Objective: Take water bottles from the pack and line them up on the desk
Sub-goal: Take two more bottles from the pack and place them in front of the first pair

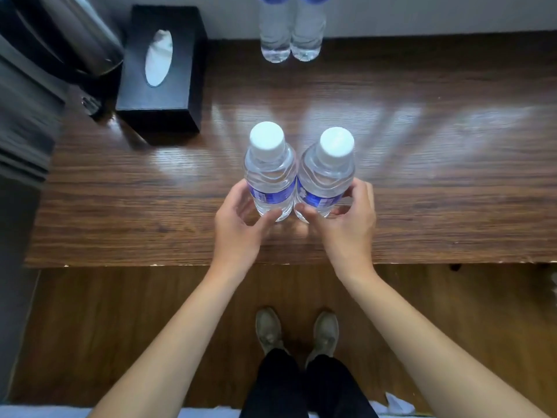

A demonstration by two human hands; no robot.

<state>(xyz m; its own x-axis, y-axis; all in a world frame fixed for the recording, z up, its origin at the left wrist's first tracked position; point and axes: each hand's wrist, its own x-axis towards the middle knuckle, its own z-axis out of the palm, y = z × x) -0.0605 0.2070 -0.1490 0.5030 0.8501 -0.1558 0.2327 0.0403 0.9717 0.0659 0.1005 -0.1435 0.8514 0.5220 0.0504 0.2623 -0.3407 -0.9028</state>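
The wooden bench runs across the view, its near edge above a wood floor where the person's two shoes and dark trouser legs show. At the left stands a dark cabinet side, blurred, with a shiny metal kettle at the back corner, its top cut off by the frame. Beside it lies a black tissue box, a white tissue showing in its oval slot.

Two bottles stand upright and touching near the middle of the bench, white caps toward the camera, long axes vertical. The left hand curls its fingers around the left bottle low down, thumb at its base. The right hand wraps the right bottle the same way. Their bases are partly hidden by fingers.

Against the back wall stand two more bottles, side by side, with caps cut off.
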